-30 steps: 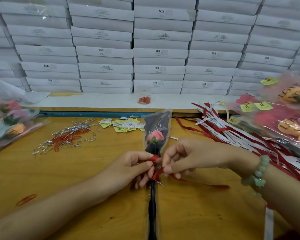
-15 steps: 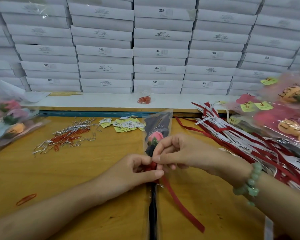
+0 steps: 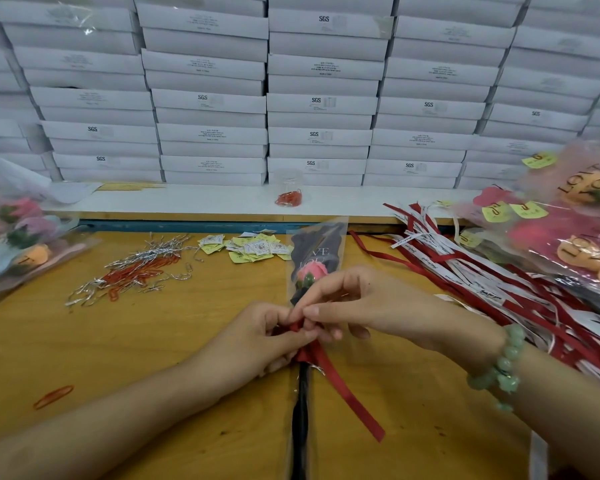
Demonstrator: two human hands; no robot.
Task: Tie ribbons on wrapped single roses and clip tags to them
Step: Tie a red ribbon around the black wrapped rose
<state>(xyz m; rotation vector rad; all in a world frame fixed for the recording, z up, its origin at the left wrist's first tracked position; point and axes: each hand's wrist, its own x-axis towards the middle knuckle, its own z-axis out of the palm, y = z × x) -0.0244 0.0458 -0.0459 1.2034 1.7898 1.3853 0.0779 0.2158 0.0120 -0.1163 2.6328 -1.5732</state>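
On the wooden table [image 3: 187, 341], the red ribbon [image 3: 343, 386] was pinched at the wrapped rose [image 3: 312, 271] by left hand [image 3: 257, 337] and right hand [image 3: 371, 306] (tail newly swung nearer; knot judged underway).

Glossy clear plastic is wrapped round the rose [image 3: 310, 271]; the ribbon [image 3: 347, 393] is satin-smooth; the desk [image 3: 153, 341] is varnished wood.

Bright even light, soft shadows, wide-angle edge bending, blurred corners
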